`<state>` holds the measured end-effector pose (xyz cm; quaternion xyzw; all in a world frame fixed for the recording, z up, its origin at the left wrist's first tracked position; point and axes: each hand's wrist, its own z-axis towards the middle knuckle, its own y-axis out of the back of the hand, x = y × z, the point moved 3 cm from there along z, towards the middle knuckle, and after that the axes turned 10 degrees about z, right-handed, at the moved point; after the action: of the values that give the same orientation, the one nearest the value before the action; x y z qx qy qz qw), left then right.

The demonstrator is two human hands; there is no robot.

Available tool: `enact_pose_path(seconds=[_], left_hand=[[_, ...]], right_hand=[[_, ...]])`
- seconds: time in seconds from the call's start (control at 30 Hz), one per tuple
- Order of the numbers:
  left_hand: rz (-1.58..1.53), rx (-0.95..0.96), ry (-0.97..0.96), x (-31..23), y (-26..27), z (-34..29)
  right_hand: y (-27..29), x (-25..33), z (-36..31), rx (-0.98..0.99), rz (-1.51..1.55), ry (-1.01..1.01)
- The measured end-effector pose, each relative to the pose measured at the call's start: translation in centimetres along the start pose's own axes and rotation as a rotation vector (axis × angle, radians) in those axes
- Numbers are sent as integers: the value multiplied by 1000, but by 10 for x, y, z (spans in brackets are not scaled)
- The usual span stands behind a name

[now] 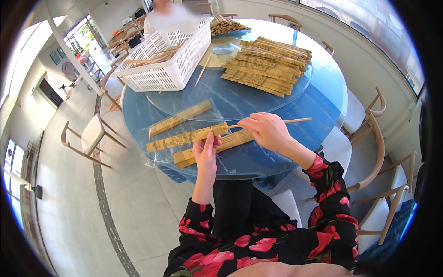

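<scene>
My left hand point(206, 152) pinches a long kraft-paper chopstick sleeve point(177, 139) near its right end, thumb on top. Between the fingers of my right hand point(265, 129) are pale wooden chopsticks point(298, 120); I cannot tell whether one or a pair. Their left tip meets the sleeve's right end, and how far it reaches inside is hidden. More paper sleeves point(229, 142) lie on the table just under my hands. Beyond the held sleeve, a clear plastic bag point(210, 107) lies with a sleeve bundle point(182, 118) in it.
The round table has a blue glass turntable point(203, 99). On it, a large pile of brown sleeves point(267, 64) sits far right; a white plastic basket point(152, 78) with loose chopsticks stands far left. A person point(168, 21) is beyond the basket. Wooden chairs point(94, 136) surround the table.
</scene>
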<state>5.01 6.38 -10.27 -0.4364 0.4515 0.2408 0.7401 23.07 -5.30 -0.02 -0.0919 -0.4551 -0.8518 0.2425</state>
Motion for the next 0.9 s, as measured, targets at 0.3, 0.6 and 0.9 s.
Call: enact_pose_path(seconds=[0.3,0.6,0.9], left_hand=[[11,-48,16,1,-3,-2],[99,51,-7,5,-2,-2],[-134,103,-27,-11,-10,-2]], right_hand=[[-9,3,0,7,61,51],[-33,7,14,109,158,-121],[-46,26,17,144,281,-213]])
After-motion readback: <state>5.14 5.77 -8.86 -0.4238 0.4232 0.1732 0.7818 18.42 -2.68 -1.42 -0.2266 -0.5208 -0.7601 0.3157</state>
